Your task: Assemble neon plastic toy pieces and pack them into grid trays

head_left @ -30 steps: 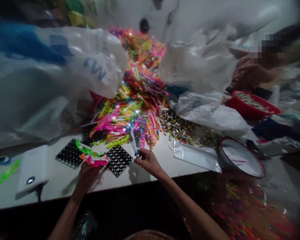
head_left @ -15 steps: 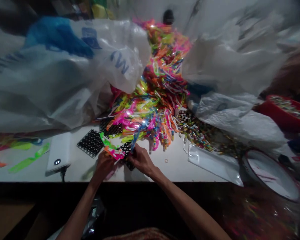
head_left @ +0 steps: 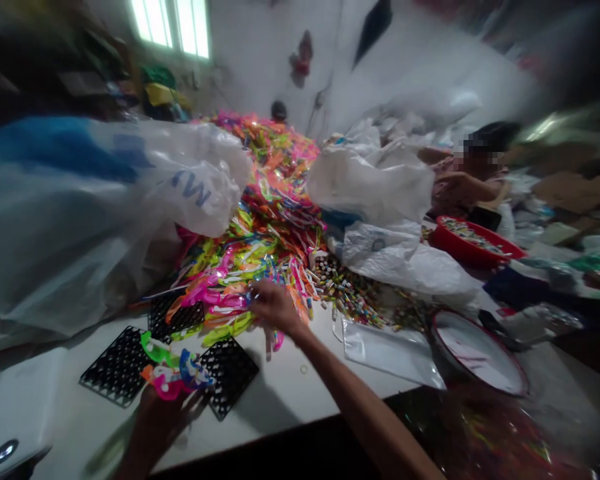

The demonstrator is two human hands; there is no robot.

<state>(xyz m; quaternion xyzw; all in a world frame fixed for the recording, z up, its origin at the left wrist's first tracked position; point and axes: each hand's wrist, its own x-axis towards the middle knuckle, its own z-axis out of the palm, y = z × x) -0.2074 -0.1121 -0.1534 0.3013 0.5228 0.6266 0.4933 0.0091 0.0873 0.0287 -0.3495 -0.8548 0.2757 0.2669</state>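
Note:
My left hand (head_left: 163,413), closed, holds a small bunch of coloured plastic strips (head_left: 173,373) in green, orange, pink and blue. A black grid tray (head_left: 230,373) lies just right of that hand, a second black grid tray (head_left: 115,367) to its left. Further up, my right hand (head_left: 275,308) is over the front edge of a large heap of bright plastic strips (head_left: 275,193). Its fingers are bent and blurred against the heap, so whether they grip a strip cannot be made out. Another black grid (head_left: 180,317) is partly covered by the heap.
Large plastic sacks (head_left: 115,260) flank the heap. A white box-like device (head_left: 23,407) lies at left. At right are small mixed pieces (head_left: 350,293), a clear bag (head_left: 390,357), a round white dish (head_left: 480,353) and a red basin (head_left: 475,243). A person (head_left: 470,173) sits beyond.
My view has tilted up and turned right. My right hand has left the bunch and moved away to the heap. A blue strip now shows in the bunch at my left hand.

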